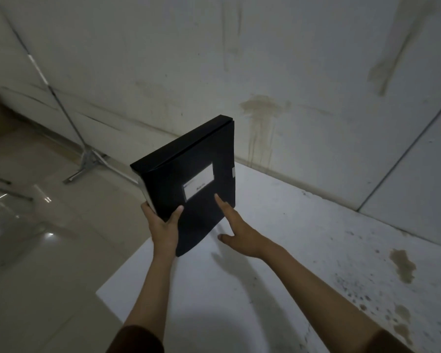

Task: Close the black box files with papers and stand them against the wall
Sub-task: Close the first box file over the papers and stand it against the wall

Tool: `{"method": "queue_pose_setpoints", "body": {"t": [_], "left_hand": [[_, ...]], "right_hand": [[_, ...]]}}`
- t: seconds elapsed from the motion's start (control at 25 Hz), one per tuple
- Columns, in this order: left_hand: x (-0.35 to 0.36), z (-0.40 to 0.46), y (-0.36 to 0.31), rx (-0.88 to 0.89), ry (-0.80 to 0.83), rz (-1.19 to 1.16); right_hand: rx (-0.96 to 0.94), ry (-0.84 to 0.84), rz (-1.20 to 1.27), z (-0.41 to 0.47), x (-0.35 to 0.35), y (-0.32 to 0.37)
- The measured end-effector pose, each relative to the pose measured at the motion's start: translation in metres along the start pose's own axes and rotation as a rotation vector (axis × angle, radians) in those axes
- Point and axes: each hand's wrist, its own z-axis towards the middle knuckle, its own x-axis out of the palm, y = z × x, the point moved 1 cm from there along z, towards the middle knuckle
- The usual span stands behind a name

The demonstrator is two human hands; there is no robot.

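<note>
A black box file (178,171) with a white label on its front is held tilted above the near left part of a white table (290,250). The file is shut, with a pale edge of papers showing along its left side. My left hand (163,228) grips its lower left corner, thumb on the front. My right hand (236,230) has its fingers apart, the index fingertip touching the file's front just below the label. The stained white wall (290,72) rises behind the table, and the file's top is short of it.
A metal stand with splayed feet (87,159) leans on the glossy tiled floor (49,238) left of the table. Brown stains (402,266) mark the table's right side. A second wall panel (430,161) closes the right corner.
</note>
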Motion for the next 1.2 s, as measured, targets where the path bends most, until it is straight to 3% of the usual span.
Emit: {"method": "queue_pose_setpoints", "body": {"t": [0.32,0.72,1.04,1.2], "left_hand": [[0.004,-0.001,0.002,-0.026,0.034,0.003],[0.057,-0.012,-0.006,-0.070,0.226,0.081],[0.114,0.012,-0.009,-0.082,0.150,0.111],[0.132,0.031,-0.004,-0.003,0.104,0.312]], "right_hand": [[-0.043,-0.031,0.207,0.035,0.010,0.050],[-0.026,-0.204,0.281,0.014,-0.011,0.038],[-0.136,-0.150,0.168,0.019,-0.069,0.037],[-0.168,-0.145,0.088,0.037,-0.091,0.046]]}}
